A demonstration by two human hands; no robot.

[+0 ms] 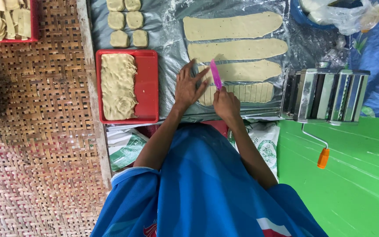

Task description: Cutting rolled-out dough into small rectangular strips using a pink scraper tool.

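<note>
So I'm mid-way through slicing the nearest dough sheet (237, 92) into narrow strips. My right hand (226, 104) has its fingers clenched round the pink knife (216, 74), blade pointing away from me, crossing the sheet's left-right long axis. My left hand (188, 86) lies flat, fingers spread, pinning the sheet's left end. I'd guess the next cut just needs even spacing.

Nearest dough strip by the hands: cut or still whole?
Cut. The nearest dough strip shows parallel crosswise cut lines along its length, and the right hand holds a pink knife at it.
</note>
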